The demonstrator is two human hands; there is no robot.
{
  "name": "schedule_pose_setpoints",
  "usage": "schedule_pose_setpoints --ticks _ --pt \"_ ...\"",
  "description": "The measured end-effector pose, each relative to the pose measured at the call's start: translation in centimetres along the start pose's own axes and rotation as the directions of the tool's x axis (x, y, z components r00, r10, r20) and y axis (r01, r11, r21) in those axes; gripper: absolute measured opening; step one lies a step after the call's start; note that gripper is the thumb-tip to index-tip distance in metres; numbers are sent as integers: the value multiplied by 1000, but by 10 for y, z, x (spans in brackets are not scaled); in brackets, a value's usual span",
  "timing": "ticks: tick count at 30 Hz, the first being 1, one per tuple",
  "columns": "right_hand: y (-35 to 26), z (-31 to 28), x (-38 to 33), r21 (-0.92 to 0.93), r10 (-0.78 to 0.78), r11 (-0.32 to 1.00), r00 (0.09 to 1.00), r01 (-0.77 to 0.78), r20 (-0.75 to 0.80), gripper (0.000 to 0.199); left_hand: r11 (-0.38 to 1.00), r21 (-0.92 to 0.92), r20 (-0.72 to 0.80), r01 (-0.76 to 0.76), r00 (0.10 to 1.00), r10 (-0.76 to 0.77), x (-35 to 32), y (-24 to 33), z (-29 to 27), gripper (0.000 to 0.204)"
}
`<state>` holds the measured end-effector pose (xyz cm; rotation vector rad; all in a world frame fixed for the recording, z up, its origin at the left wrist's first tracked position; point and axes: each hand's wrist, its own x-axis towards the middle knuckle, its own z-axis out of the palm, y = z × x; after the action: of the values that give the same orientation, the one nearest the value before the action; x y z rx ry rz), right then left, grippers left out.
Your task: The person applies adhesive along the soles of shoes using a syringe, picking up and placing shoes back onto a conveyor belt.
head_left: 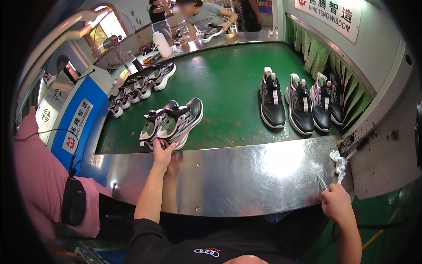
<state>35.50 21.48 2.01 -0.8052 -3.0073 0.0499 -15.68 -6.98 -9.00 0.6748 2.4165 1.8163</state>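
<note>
My left hand [162,155] is closed on the heel end of a pair of black, grey and pink sneakers [187,116]. The pair sits side by side at the near edge of the green belt, toes pointing away to the right. At the right end of the metal ledge, my right hand [337,202] is closed around a slim, pale tool [322,182] with a pointed end. Its grip is hidden in my fingers, so I cannot tell its exact kind. Just beyond that hand lies crumpled white tissue [339,163].
Several black sneakers [272,103] stand on the right, beside green curtain strips [313,50]. More sneakers [143,86] line the left belt edge. A white bottle [161,44] stands beyond them. Across the belt, a person [211,17] handles a shoe; someone in pink [41,176] is close left.
</note>
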Motion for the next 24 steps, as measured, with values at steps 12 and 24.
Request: schedule_pose_setpoints --ticks 12,24 --pt "-10 -28 13 511 234 712 849 -481 473 17 975 -218 191 51 982 -8 31 55 28 70" --pt "-35 3 0 910 -33 248 936 -332 351 82 938 44 485 -343 828 280 -132 98 -2 98"
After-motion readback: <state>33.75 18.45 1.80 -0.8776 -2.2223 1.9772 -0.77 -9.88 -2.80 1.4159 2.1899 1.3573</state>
